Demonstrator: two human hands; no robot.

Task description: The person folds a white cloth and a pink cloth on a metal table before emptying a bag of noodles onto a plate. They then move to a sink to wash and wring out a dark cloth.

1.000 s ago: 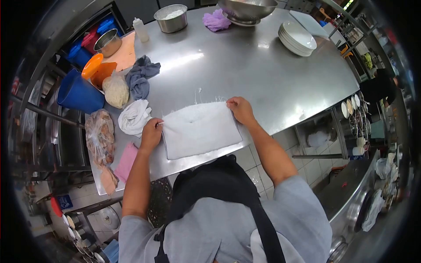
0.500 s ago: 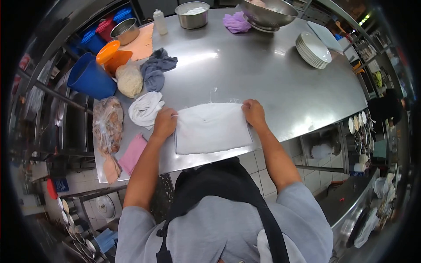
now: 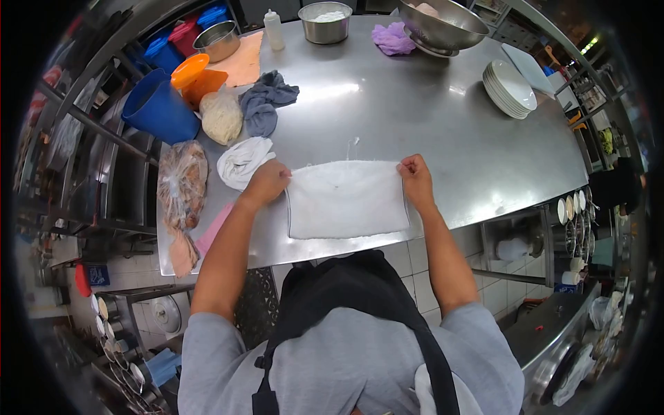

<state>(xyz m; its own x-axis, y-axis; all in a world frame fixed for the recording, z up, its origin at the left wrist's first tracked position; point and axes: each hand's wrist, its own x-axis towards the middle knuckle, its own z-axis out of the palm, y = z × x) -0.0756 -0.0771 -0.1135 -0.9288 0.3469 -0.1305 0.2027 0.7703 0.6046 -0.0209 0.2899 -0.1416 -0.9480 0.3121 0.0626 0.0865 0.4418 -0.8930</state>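
A folded white cloth lies flat at the near edge of the steel table, its long sides running left to right. My left hand is closed on its far left corner, thumb and fingers pinched together. At the far right corner, my right hand pinches the cloth in the same way. Just beyond my left hand sits a bunched white cloth. Part of a pink cloth shows beside my left forearm. A few loose threads lie by the cloth's far edge.
Left on the steel table are a bag of brown food, a bag of pale food, a grey cloth and a blue bucket. Stacked white plates stand right; a metal bowl and squeeze bottle stand farther back.
The camera view has shifted, so the table and its things appear farther right. Both hands still grip the far corners of the folded cloth, which keeps its shape.
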